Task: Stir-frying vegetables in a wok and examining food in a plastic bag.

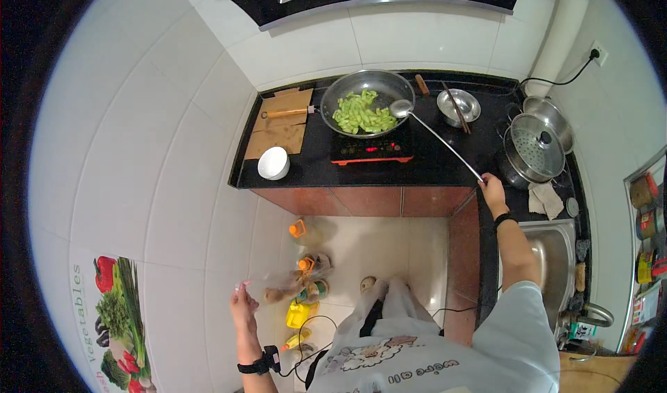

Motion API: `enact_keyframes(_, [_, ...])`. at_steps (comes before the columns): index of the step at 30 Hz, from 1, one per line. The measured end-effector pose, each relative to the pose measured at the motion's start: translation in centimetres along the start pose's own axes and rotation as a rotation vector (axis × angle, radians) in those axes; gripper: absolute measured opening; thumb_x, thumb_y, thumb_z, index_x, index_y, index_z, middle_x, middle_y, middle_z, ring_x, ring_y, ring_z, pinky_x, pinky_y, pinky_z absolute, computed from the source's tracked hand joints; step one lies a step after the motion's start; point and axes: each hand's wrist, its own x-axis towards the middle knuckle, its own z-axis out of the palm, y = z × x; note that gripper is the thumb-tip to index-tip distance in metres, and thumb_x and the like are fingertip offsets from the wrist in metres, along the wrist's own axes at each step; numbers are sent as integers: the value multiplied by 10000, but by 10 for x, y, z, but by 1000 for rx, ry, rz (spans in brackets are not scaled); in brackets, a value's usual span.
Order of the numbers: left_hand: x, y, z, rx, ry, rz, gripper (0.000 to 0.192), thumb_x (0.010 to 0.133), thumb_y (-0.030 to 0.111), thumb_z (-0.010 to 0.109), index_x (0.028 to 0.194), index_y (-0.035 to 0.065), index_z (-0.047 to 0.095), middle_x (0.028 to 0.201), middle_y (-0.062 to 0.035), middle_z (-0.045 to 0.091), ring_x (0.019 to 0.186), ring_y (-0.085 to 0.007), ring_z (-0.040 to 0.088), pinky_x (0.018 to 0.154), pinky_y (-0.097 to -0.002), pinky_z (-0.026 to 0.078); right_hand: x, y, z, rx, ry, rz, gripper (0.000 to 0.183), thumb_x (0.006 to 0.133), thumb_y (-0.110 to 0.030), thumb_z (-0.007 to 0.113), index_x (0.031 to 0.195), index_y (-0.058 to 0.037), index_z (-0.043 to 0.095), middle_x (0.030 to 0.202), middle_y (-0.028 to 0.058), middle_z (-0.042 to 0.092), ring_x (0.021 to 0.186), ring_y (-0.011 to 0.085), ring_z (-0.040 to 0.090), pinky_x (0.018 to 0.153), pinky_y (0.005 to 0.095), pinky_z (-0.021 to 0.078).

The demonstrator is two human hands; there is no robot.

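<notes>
My right hand (493, 191) grips the end of a long-handled metal ladle (443, 143). The ladle's bowl rests at the right inner rim of a large frying pan (385, 87). Pieces of green vegetable (363, 114) lie mostly in the left and lower part of the pan. Under the pan is a black induction cooker (372, 151) with red lights lit. My left hand (244, 302), at the lower left away from the counter, has its fingers closed on a thin clear plastic bag (276, 282); its contents, if any, cannot be made out.
On the counter, a white bowl (273, 163) and cardboard (279, 138) lie left; a metal bowl (458, 106) with chopsticks (456, 106), a lidded steamer pot (536, 145) and a cloth (545, 200) are right. The sink (547, 237) is by my right arm. Several bottles (298, 314) stand on the floor.
</notes>
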Motion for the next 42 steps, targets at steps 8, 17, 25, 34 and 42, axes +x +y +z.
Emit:
enact_keyframes(8, [-20, -1, -2, 58, 58, -13, 205, 903, 232, 475, 945, 59, 576, 526, 72, 255, 425, -36, 244, 399, -208, 219, 6, 22, 19, -21, 67, -86, 206, 748, -124, 631, 907, 5, 607, 858, 171, 606, 829, 329, 564, 725, 374, 448])
enact_keyframes(17, [-40, -6, -12, 56, 59, 26, 189, 885, 280, 507, 878, 110, 589, 519, 76, 278, 406, -40, 249, 382, -211, 221, 15, 22, 22, -44, 14, -94, 238, 741, -154, 637, 919, 3, 627, 846, 135, 603, 826, 288, 527, 746, 364, 436])
enact_keyframes(25, [-54, -14, -13, 109, 64, 37, 206, 893, 287, 494, 896, 102, 586, 509, 85, 275, 411, -37, 251, 385, -208, 233, 15, 36, 48, -66, 10, -67, 234, 753, -142, 627, 934, 7, 626, 887, 147, 600, 836, 298, 528, 756, 371, 432])
enact_keyframes(34, [-64, -31, -25, 42, 48, -66, 184, 895, 269, 489, 898, 108, 577, 519, 78, 302, 423, -45, 279, 397, -209, 236, 1, 29, 30, 61, 152, 1, 340, 746, -51, 614, 1068, 36, 549, 927, 199, 584, 812, 316, 589, 703, 362, 467])
enact_keyframes(42, [-79, -60, -36, -28, 1, -66, 189, 896, 255, 489, 899, 90, 580, 532, 56, 344, 453, -64, 334, 438, -225, 294, -154, -69, -68, 342, -95, 116, 154, 787, -86, 572, 896, 0, 638, 841, 135, 647, 702, 194, 610, 662, 278, 471])
